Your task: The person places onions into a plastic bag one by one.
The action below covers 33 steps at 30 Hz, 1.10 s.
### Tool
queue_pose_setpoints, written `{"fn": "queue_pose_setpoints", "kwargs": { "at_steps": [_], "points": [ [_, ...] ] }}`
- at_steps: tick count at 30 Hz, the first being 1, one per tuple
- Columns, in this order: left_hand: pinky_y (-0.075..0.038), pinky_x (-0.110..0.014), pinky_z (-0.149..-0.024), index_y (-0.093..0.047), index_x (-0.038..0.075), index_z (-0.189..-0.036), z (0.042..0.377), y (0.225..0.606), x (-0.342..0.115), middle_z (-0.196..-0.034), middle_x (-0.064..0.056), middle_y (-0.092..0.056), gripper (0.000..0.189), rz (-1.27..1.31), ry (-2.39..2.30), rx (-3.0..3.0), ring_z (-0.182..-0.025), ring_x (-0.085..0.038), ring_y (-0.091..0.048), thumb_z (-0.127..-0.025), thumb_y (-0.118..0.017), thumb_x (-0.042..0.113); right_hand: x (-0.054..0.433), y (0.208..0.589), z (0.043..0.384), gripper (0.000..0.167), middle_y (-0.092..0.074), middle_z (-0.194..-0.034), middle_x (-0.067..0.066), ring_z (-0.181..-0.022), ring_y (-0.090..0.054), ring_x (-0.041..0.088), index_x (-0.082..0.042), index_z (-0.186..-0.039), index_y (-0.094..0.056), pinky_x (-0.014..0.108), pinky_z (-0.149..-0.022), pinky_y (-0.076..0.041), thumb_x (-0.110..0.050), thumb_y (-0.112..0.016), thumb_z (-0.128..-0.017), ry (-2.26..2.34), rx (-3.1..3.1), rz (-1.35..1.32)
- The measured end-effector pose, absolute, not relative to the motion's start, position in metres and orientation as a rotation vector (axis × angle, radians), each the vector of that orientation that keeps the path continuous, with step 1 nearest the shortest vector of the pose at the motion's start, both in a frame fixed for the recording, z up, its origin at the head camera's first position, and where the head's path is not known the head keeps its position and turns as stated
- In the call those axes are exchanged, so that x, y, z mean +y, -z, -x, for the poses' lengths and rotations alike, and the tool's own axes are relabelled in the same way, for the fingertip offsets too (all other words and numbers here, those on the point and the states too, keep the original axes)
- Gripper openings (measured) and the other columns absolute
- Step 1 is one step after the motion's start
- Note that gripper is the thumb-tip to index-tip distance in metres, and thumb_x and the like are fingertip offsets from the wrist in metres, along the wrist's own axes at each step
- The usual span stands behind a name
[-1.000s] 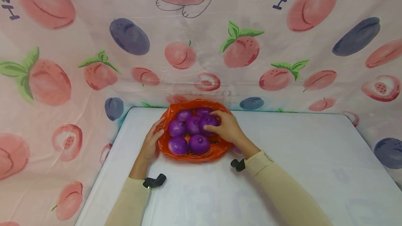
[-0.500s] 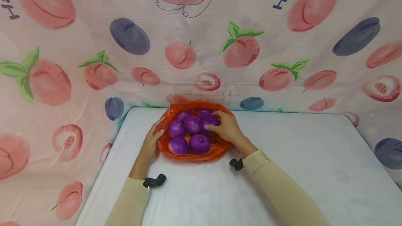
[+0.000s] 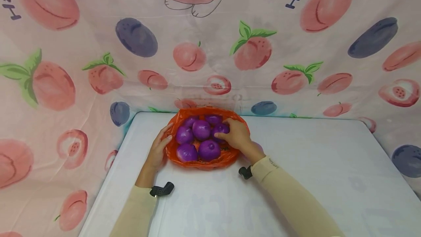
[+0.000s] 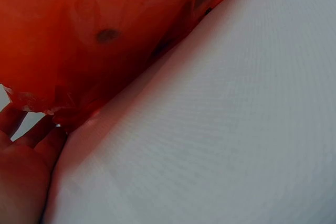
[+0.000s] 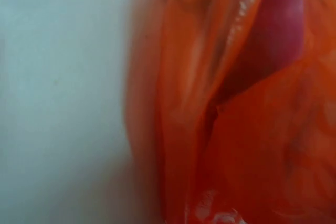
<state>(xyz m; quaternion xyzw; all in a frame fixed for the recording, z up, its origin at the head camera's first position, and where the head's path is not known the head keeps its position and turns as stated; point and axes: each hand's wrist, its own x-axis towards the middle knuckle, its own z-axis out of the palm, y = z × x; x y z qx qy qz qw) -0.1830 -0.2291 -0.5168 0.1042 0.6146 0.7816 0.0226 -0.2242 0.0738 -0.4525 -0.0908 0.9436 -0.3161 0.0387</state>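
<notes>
An orange plastic bag (image 3: 171, 158) lies with its mouth spread wide, several shiny purple onions (image 3: 201, 130) inside it. My right hand (image 3: 239, 134) reaches in over the right rim, thumb and fingers round one onion (image 3: 219, 133) at the right of the group. Along the bag's left side rests my left hand (image 3: 158, 151), fingers fairly straight against the plastic and thumb toward the rim. The left wrist view has those fingers (image 4: 44, 135) at the bag's lower edge. In the right wrist view the bag's folds (image 5: 181, 103) fill the right half, with purple (image 5: 278, 22) showing between them.
Another pale purple round thing (image 3: 258, 145) lies outside the bag at the right, mostly hidden by my right wrist. The white table (image 3: 315, 171) ends at the back against a hanging cloth (image 3: 223, 32) printed with fruit. A black wrist camera (image 3: 245, 172) sits on each wrist.
My right hand shifts slightly and its wrist draws a little left, uncovering more of the round thing outside. Inside the bag, the middle onion has moved slightly. My left hand stays put.
</notes>
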Motion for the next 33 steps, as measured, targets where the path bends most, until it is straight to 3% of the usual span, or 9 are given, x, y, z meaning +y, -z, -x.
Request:
{"fn": "queue_pose_setpoints", "kwargs": {
  "at_steps": [33],
  "points": [
    [-0.045, -0.021, -0.112, -0.036, 0.012, -0.158, 0.1823, 0.5147, -0.2285, -0.162, -0.006, -0.035, 0.052, -0.309, -2.411, 1.925, -0.144, -0.018, -0.04, -0.107, -0.046, 0.018, 0.0714, 0.4529, 0.2252, 0.063, -0.064, -0.135, 0.015, -0.127, -0.059, 0.034, -0.006, -0.138, -0.057, 0.051, -0.109, -0.05, -0.044, -0.076, -0.091, 1.028, 2.813, 0.281]
  ]
}}
